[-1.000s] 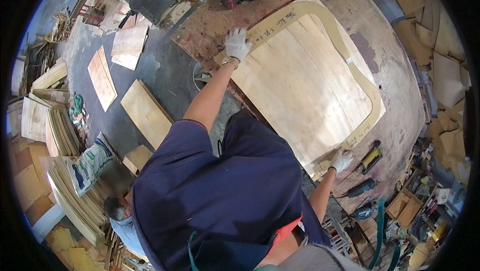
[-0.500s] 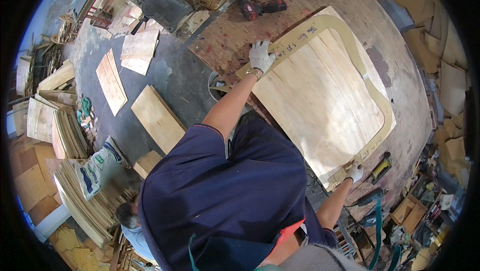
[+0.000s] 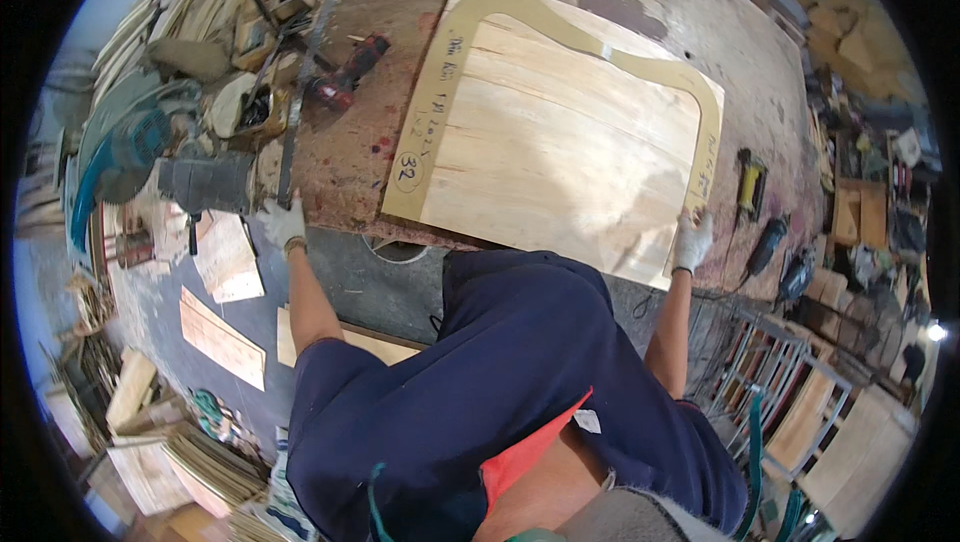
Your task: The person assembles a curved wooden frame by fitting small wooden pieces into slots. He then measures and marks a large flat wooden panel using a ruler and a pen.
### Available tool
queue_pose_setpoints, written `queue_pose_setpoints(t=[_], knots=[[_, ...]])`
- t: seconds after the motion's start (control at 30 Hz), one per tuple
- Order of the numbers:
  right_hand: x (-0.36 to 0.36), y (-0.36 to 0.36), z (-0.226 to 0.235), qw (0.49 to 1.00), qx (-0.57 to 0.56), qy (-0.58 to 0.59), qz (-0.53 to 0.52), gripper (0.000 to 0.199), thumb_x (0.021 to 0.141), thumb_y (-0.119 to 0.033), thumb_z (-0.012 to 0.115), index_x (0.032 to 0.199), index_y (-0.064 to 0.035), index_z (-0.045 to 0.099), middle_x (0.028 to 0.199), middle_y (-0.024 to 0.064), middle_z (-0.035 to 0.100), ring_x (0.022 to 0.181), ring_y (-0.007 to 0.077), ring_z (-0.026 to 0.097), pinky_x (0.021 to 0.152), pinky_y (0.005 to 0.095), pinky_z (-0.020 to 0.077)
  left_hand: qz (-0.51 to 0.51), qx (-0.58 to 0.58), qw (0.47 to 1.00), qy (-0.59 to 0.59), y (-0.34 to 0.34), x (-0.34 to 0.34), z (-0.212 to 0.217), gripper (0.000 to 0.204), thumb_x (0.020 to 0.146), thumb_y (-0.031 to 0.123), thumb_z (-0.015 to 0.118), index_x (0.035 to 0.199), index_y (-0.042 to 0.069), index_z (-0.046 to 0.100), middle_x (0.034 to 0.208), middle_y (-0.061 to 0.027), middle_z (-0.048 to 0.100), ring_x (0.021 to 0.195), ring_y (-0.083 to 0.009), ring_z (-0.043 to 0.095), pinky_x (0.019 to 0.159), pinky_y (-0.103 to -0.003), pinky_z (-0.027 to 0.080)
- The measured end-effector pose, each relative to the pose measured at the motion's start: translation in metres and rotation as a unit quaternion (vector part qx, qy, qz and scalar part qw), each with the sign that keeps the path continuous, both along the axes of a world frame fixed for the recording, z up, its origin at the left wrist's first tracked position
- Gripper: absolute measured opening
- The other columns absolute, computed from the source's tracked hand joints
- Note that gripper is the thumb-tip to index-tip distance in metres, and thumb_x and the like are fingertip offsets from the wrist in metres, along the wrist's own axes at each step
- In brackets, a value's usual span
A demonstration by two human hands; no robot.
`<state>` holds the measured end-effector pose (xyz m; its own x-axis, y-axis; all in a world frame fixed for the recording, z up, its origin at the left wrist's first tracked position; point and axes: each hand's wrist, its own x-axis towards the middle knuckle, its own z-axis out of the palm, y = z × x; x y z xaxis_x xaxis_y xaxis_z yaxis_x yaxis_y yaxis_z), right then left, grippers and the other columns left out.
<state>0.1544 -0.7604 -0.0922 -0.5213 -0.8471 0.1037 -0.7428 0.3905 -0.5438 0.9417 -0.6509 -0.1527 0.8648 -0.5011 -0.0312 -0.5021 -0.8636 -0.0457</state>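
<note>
A pale wooden panel (image 3: 560, 142) lies on the worn workbench, with a tan, curved U-shaped template (image 3: 437, 132) on top that carries handwritten marks. At the panel's near right corner, my right hand (image 3: 692, 240), in a white glove, is closed over the panel's edge and the template's end. My left hand (image 3: 283, 224), gloved too, is off the panel at the bench's left edge. Its fingers are spread beside the end of a long grey strip (image 3: 300, 132) and hold nothing visible. A red and black cordless drill (image 3: 345, 74) rests between the strip and the panel.
Left of the bench are a grey plastic bin (image 3: 205, 180), a teal circular saw (image 3: 135, 147) and loose boards (image 3: 222, 337). Right of the panel lie a yellow and black tool (image 3: 750, 187) and a dark corded tool (image 3: 767, 245). A metal rack (image 3: 780, 382) stands at lower right.
My left hand has let go of the template and moved left to the bench edge. My right hand stays at the panel's near right corner. The view has turned.
</note>
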Motion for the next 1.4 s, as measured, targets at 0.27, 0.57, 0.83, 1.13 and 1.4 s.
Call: queue_pose_setpoints(t=[0.27,0.57,0.83,1.13,1.4], knots=[[0.111,-0.029,0.007,0.975,0.016,-0.081,0.208,0.055,0.085,-0.021,0.075,0.134,0.0003,0.058,0.127,0.022,0.065,0.12,0.0354,0.062,0.102,0.0421,0.049,-0.091,-0.096,0.99,0.051,-0.001,-0.027,0.05,0.056,0.085,0.057,0.067,0.107,0.006,0.069,0.096,-0.0247,0.07,0.093,-0.0437,0.067,0.079,-0.053,0.051],[0.121,-0.049,0.05,0.925,-0.007,-0.021,0.379,0.046,0.085,-0.019,0.075,0.126,-0.001,0.065,0.122,0.0212,0.067,0.122,0.0382,0.059,0.106,0.0455,0.0445,-0.034,-0.05,0.986,-0.157,0.039,-0.021,0.166,0.044,0.073,0.054,0.077,0.084,0.013,0.067,0.075,-0.0146,0.069,0.069,-0.0377,0.067,0.058,-0.051,0.048],[0.112,-0.058,0.043,0.92,0.037,-0.085,0.38,0.04,0.086,-0.016,0.073,0.121,0.0019,0.066,0.113,0.0191,0.072,0.109,0.0322,0.068,0.096,0.0408,0.0511,-0.002,0.035,0.977,-0.209,0.105,-0.063,0.273,0.042,0.076,0.052,0.076,0.091,0.014,0.066,0.077,-0.0154,0.07,0.073,-0.0377,0.069,0.059,-0.051,0.05],[0.2,-0.075,0.05,0.819,0.077,-0.128,0.554,0.039,0.086,-0.023,0.075,0.119,-0.0024,0.068,0.122,0.0165,0.069,0.115,0.0338,0.065,0.099,0.0422,0.0508,0.016,-0.097,0.965,-0.241,0.227,-0.175,0.419,0.04,0.082,0.03,0.078,0.116,0.009,0.07,0.085,-0.0175,0.071,0.07,-0.0324,0.066,0.063,-0.044,0.051],[0.286,-0.084,0.1,0.716,-0.11,-0.179,0.666,0.059,0.089,-0.026,0.073,0.138,-0.0018,0.051,0.123,0.0208,0.062,0.116,0.0388,0.058,0.1,0.0466,0.0472,-0.114,-0.429,0.855,-0.267,0.298,-0.246,0.394,0.027,0.07,0.008,0.085,0.087,-0.004,0.067,0.073,-0.0069,0.062,0.066,-0.018,0.058,0.058,-0.034,0.047]])
